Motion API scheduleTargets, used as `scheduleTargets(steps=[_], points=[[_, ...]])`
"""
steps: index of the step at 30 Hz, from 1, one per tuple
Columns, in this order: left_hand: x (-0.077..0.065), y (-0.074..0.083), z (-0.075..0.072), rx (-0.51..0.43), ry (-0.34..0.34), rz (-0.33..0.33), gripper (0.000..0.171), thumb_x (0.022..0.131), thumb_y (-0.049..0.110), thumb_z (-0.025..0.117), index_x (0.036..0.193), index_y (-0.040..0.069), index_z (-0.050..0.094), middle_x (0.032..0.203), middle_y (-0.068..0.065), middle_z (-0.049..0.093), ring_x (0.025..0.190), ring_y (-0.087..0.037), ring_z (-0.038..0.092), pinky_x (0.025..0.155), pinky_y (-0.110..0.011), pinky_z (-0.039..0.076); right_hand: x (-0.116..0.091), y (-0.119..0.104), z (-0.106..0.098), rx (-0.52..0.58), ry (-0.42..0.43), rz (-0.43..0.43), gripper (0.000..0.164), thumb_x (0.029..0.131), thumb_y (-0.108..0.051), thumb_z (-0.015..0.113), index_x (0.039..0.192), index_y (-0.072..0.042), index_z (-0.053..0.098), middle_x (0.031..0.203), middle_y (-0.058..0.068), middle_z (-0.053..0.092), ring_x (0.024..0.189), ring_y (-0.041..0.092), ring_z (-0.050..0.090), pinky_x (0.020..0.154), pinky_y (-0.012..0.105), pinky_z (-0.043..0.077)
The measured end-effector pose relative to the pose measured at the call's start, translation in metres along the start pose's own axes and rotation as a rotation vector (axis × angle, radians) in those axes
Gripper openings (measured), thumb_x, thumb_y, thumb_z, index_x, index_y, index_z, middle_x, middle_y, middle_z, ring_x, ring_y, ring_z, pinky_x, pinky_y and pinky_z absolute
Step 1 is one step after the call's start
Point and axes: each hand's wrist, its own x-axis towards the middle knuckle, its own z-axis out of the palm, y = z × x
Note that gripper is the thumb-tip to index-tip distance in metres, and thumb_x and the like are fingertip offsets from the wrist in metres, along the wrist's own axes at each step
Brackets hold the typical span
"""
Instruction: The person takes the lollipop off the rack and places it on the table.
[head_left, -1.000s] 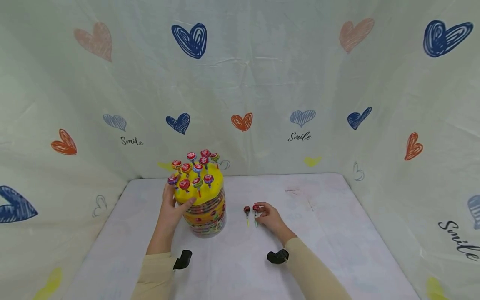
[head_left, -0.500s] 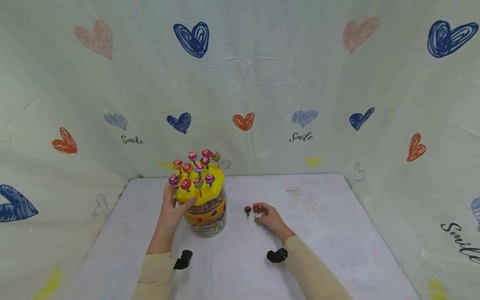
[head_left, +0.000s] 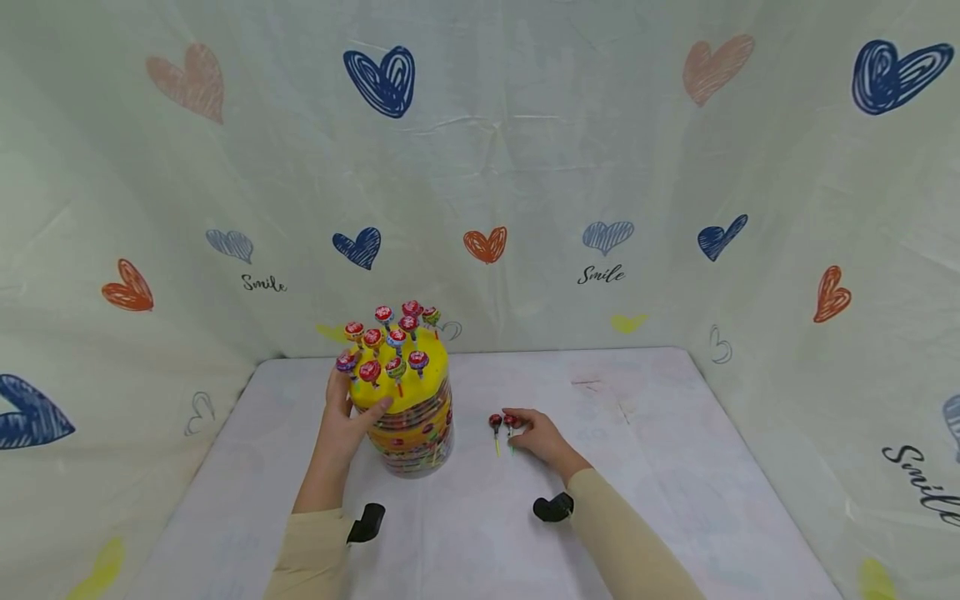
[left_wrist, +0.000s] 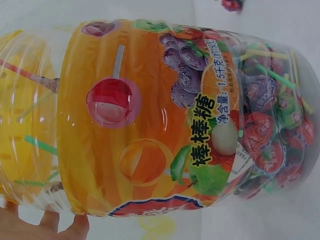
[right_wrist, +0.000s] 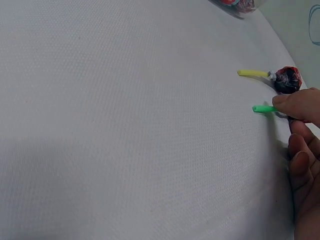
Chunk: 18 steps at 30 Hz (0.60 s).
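A tall clear plastic jar (head_left: 408, 437) with an orange fruit-print label (left_wrist: 145, 120) stands on the table, left of centre. Several lollipops (head_left: 370, 372) stick up from its yellow lid (head_left: 431, 379). My left hand (head_left: 345, 425) grips the jar near the top, thumb at the lid's front edge. Wrapped lollipops fill the jar's lower part in the left wrist view. To the right, my right hand (head_left: 543, 439) pinches a lollipop with a green stick (right_wrist: 264, 108), its head mostly hidden by the fingers in the right wrist view. Beside it lies a dark-red lollipop with a yellow stick (right_wrist: 255, 73).
A white cloth (head_left: 637, 467) covers the table. Behind and on both sides hangs a pale curtain (head_left: 480, 150) printed with hearts and "Smile". A black wrist camera (head_left: 553, 507) sits at each cuff.
My right hand has shifted very slightly left with the green-stick lollipop, closer to the yellow-stick one. The left hand and jar stay put.
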Motion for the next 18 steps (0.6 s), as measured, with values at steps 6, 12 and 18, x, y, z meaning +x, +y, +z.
scheduleTargets(steps=[6,12,18], points=[[-0.0002,0.0005,-0.0007,-0.015,-0.007,-0.005,0.084,0.092,0.023,0.069,0.157,0.029,0.016,0.163,-0.001,-0.002,0.148,-0.024,-0.001,0.118,-0.052,0.0,0.0002,-0.0013,0.0002,-0.019,-0.007,-0.013,0.059,0.078,0.001,0.077,0.134,-0.012,0.061,0.099,0.005,0.056,0.073,0.019,0.043,0.063,0.031,0.038],[0.0004,-0.0001,-0.001,-0.014,-0.006,0.003,0.084,0.092,0.021,0.069,0.157,0.029,0.016,0.162,-0.001,-0.001,0.148,-0.024,-0.002,0.117,-0.052,0.001,-0.0007,-0.0015,-0.0014,-0.018,-0.009,-0.025,0.061,0.079,0.001,0.076,0.135,-0.012,0.059,0.101,0.005,0.058,0.074,0.019,0.045,0.064,0.031,0.04],[0.0011,0.0003,-0.0005,-0.001,-0.003,0.0,0.087,0.092,0.019,0.07,0.158,0.028,0.013,0.163,-0.002,-0.001,0.148,-0.025,-0.001,0.117,-0.053,0.002,-0.004,-0.0059,-0.0077,0.016,-0.011,-0.034,0.061,0.08,0.001,0.075,0.137,-0.012,0.057,0.109,0.009,0.059,0.073,0.018,0.048,0.061,0.028,0.043]])
